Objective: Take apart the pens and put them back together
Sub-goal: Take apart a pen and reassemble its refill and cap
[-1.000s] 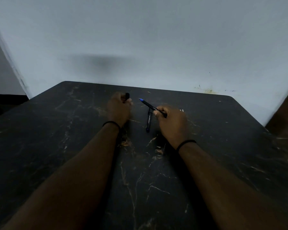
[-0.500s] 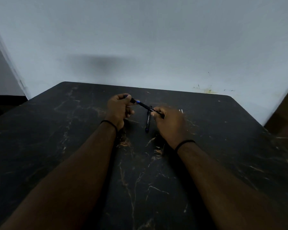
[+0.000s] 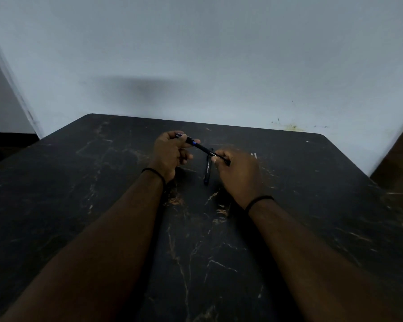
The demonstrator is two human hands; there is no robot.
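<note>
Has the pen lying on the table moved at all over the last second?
No. The pen on the table lies in the same spot beside the table's pale scratch marks, while both hands work the other pen above it.

Bare forearms, each wrist wearing a thin black band (image 3: 154,171), perhaps elastic.

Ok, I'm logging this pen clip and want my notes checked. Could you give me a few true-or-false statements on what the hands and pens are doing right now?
1. Both hands hold one pen between them. True: the left hand grips the cap end of the held pen, the right hand its barrel.
2. A second pen lies on the table. True: the second pen rests on the table between the hands.
3. The held pen is red. False: it is black with a blue band.
4. The table is white. False: it is dark, with pale veins.
5. Both wrists are bare. False: each wears a dark band.
</note>
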